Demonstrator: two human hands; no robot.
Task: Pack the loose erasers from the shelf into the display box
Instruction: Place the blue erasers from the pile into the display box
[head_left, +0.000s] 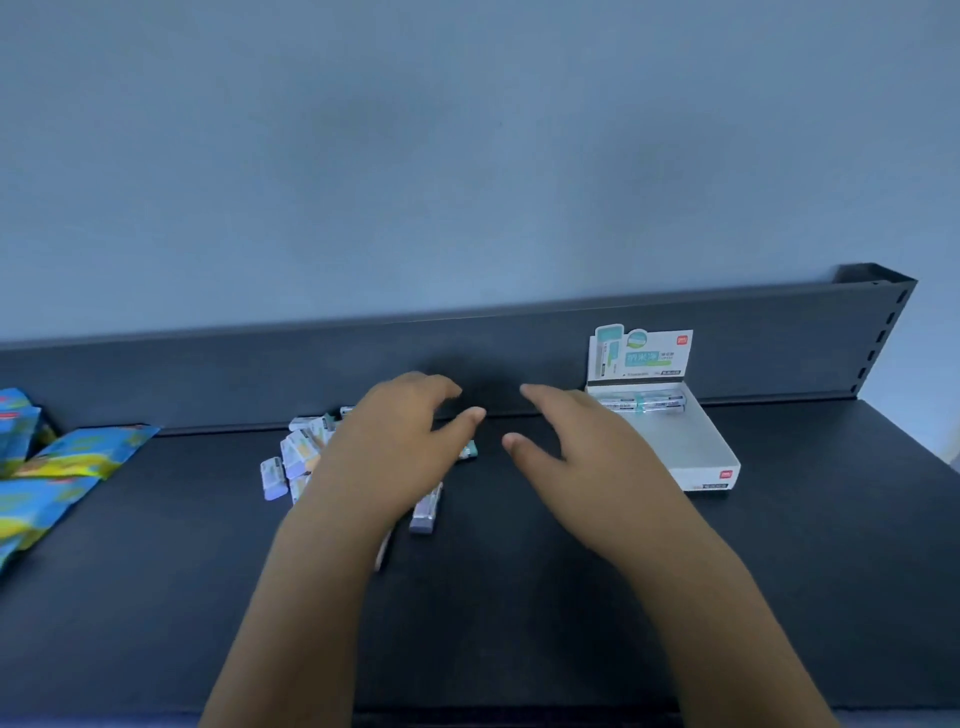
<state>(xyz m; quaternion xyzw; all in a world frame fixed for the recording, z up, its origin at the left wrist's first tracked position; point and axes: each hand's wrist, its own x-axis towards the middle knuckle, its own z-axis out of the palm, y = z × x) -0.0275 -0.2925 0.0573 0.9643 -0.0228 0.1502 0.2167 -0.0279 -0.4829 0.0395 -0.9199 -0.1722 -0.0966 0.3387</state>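
Observation:
Several loose erasers (293, 457) in white and lilac sleeves lie in a heap on the dark shelf (156, 571), left of centre. My left hand (395, 441) hovers over the heap with relaxed fingers and holds nothing; it hides part of the pile. One lilac eraser (426, 512) shows below that hand, another (467, 449) peeks out by its thumb. The white display box (711, 457) stands at the right with its printed lid flap up and a row of erasers (644, 402) along its back. My right hand (576, 447) is spread, empty, just left of the box.
Blue and yellow packets (57, 467) lie at the shelf's left end. A dark back rail (260, 374) runs behind everything, with a blue wall above. The shelf's front edge (519, 714) is near the bottom of the view.

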